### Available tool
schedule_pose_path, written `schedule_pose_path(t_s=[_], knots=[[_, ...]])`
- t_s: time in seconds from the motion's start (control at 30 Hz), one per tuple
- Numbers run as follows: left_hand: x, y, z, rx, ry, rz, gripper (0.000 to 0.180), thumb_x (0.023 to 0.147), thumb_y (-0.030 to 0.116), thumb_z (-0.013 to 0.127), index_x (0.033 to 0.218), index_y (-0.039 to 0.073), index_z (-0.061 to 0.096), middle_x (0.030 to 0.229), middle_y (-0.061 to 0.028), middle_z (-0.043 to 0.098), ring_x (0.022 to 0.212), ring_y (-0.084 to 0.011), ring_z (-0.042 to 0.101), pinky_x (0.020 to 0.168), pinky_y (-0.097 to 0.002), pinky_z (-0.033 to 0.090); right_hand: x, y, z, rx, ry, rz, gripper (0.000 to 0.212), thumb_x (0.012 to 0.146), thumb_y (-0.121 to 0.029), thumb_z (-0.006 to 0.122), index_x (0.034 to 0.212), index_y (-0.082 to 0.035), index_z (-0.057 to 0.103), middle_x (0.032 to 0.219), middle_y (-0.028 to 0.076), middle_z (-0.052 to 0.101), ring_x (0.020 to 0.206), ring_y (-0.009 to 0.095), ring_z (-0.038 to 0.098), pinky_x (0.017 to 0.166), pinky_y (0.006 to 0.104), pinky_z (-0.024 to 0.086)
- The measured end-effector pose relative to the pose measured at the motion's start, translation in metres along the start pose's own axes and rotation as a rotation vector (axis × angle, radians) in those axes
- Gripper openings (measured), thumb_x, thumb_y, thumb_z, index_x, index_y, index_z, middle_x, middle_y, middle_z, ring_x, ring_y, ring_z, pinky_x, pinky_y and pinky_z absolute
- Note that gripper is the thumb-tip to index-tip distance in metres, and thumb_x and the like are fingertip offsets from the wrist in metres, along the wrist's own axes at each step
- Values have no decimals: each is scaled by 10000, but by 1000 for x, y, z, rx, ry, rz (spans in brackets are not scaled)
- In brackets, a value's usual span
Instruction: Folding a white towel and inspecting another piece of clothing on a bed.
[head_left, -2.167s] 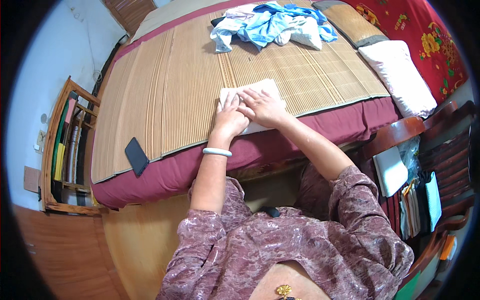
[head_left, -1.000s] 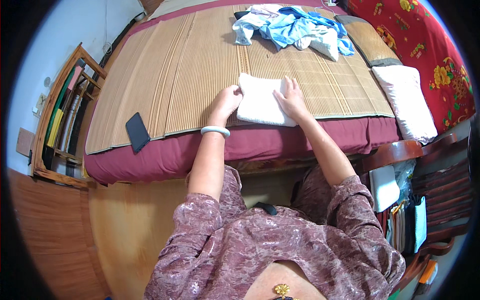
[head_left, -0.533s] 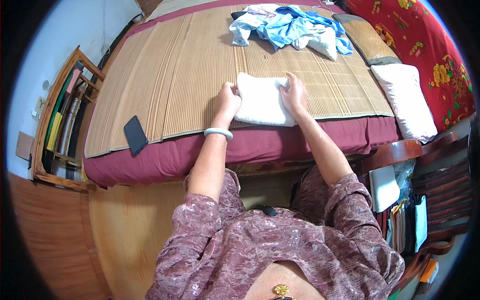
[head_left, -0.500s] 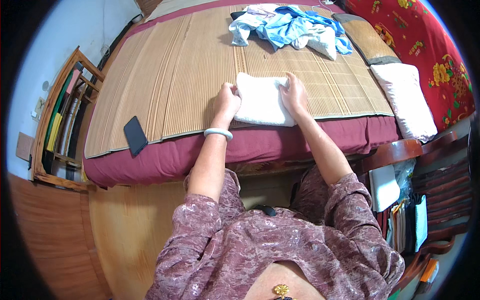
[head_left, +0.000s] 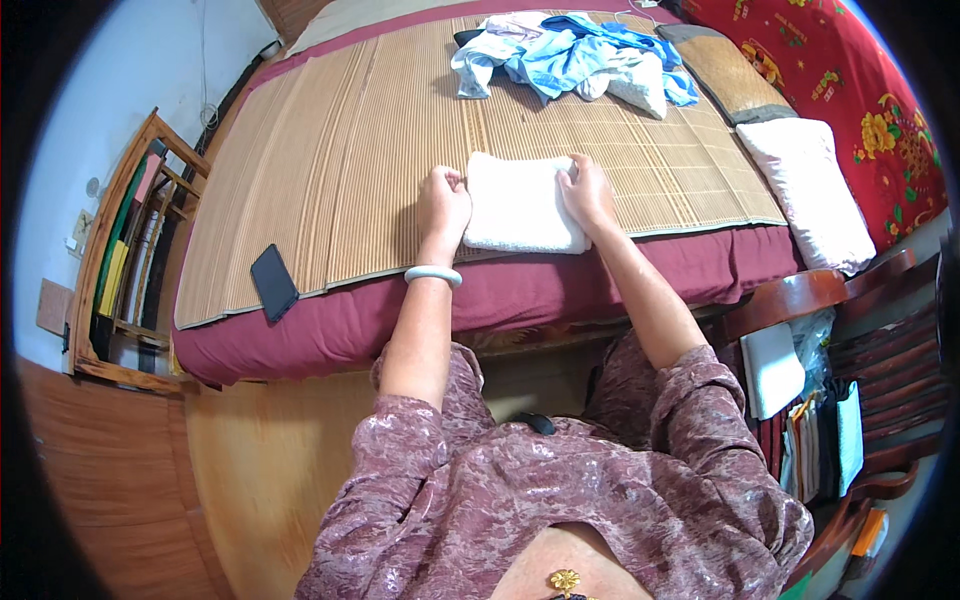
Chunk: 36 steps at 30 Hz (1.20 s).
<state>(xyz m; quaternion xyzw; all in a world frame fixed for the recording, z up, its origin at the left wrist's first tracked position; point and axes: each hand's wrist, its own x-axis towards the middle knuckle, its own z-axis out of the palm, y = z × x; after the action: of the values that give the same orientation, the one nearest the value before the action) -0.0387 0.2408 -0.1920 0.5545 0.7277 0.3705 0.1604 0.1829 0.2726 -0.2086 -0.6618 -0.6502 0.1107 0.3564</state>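
A white folded towel [head_left: 525, 208] lies near the front edge of the bed mat, squared off into a thick rectangle. At its right side my right hand [head_left: 590, 197] grips the edge, thumb on top and fingers along the side. My left hand [head_left: 443, 207], with a pale bangle [head_left: 433, 275] on the wrist, is beside the towel's left edge. Its fingers are curled in, and nothing shows between them. Whether the fingertips still touch the towel is hard to see.
A woven mat [head_left: 330, 150] covers the bed over a maroon sheet [head_left: 400, 325]. Rumpled blue and white clothes [head_left: 570, 60] lie at the far side. A dark phone [head_left: 273, 283] rests front left, a white pillow [head_left: 805, 190] at right. Right of me stands a wooden chair [head_left: 785, 305].
My left hand has shifted slightly left, off the towel's edge. The towel's upper left corner sits lower and flatter. My right hand keeps its place at the right edge.
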Motion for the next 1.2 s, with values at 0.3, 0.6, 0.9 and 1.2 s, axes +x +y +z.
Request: schedule_pose_path(t_s=[0.3,0.6,0.9,1.2], knots=[[-30,22,19,522,-169,514,441,948,281,434,1308,38,512,1446,-107,410,1378,-298,316,1107,-439,319,-29,-31,8,-162,-234,-456,492,922,-305,513,1351,-67,481,1473,150,380,1395,278,305,1139,479,189],[-26,11,21,474,-332,382,533,970,389,347,1442,143,386,1567,-42,217,1447,-323,144,1126,-528,251,-9,-3,9,-241,-399,-214,658,945,-546,352,1463,-140,342,1542,103,271,1455,232,162,1166,494,119],[-14,3,31,522,-339,368,543,950,383,371,1443,155,390,1567,-73,214,1421,-391,196,1139,-491,245,-9,-5,-7,-270,-116,-226,614,948,-472,428,1425,-88,388,1514,118,327,1435,261,228,1138,558,142],[-17,-5,29,479,-335,415,562,920,411,444,1438,200,392,1565,-89,210,1422,-384,194,1121,-529,252,-57,-36,11,-59,-348,-505,621,973,-515,305,1408,-90,430,1488,175,351,1393,311,308,1133,531,181]])
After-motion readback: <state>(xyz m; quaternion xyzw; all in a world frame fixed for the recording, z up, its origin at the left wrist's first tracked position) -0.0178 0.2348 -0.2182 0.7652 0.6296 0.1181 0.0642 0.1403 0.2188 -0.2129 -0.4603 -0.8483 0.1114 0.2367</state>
